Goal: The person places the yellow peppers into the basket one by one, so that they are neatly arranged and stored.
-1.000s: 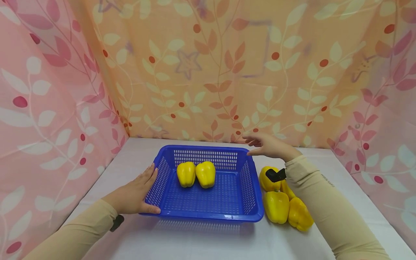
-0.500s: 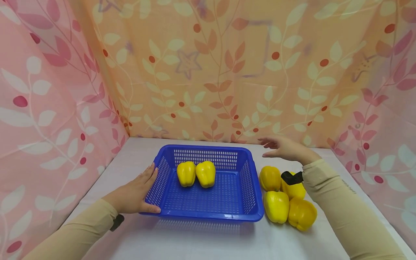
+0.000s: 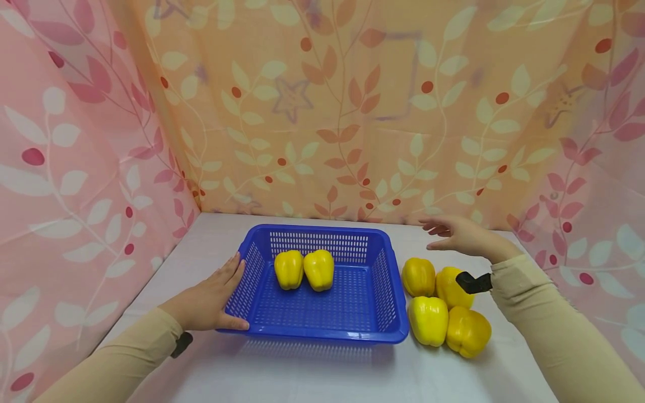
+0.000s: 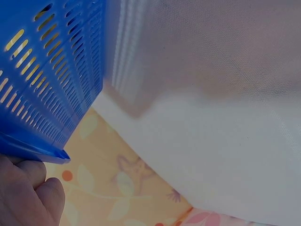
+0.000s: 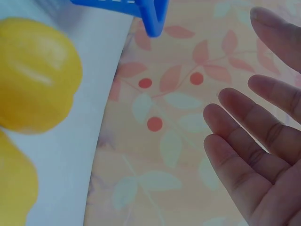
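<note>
A blue plastic basket (image 3: 322, 336) with slotted walls stands on the table, two yellow bell peppers (image 3: 319, 271) side by side in its back half. My left hand (image 3: 206, 296) rests on the basket's left rim, fingers laid along the side and thumb at the front left corner. In the left wrist view its fingertips (image 4: 49, 193) lie right at the rim. My right hand (image 3: 461, 235) hovers behind the loose bell peppers (image 3: 428, 321), holding nothing. Its fingers are spread and relaxed in the right wrist view.
Several yellow bell peppers (image 3: 468, 331) lie close together just right of the basket. A white cloth (image 3: 302, 380) covers the table. Leaf-patterned curtains (image 3: 342, 112) enclose the back and both sides.
My right hand has moved right, from over the basket's back right corner to behind the loose peppers, uncovering more of them. My left hand and the basket have stayed put.
</note>
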`<state>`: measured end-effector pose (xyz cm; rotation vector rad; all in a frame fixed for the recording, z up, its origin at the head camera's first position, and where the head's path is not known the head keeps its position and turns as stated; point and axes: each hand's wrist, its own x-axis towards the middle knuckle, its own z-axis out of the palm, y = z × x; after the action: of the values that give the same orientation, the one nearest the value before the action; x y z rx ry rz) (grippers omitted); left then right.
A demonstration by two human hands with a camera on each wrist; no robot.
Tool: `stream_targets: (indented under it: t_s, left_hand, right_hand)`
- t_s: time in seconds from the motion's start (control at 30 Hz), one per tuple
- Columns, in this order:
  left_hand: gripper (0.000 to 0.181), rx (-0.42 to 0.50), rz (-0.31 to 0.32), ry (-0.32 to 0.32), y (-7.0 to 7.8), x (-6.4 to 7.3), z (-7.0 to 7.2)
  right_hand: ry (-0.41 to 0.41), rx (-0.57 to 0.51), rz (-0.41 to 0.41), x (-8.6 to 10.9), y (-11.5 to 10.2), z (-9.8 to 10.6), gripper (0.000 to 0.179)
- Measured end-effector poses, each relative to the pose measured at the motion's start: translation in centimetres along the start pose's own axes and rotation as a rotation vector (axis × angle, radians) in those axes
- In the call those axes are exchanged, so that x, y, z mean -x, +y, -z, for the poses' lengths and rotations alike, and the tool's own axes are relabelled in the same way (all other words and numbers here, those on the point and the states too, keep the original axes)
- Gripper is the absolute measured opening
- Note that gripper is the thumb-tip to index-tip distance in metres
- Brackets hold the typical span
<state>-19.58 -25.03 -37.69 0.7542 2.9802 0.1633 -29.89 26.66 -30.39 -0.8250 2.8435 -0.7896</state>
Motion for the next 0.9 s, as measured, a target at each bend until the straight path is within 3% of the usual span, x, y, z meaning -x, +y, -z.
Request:
stream_targets:
  t_s: [0.5, 0.9]
  left_hand:
    - [0.127, 0.01, 0.016, -0.018, 0.1, 0.1, 0.1]
    - [0.127, 0.003, 0.014, -0.002, -0.1, 0.0, -0.1]
  right_hand:
    - [-0.002, 0.045, -0.096, 3.0, 1.9, 0.5, 0.067]
    - [-0.012, 0.026, -0.098, 5.3, 4.3, -0.3, 0.061]
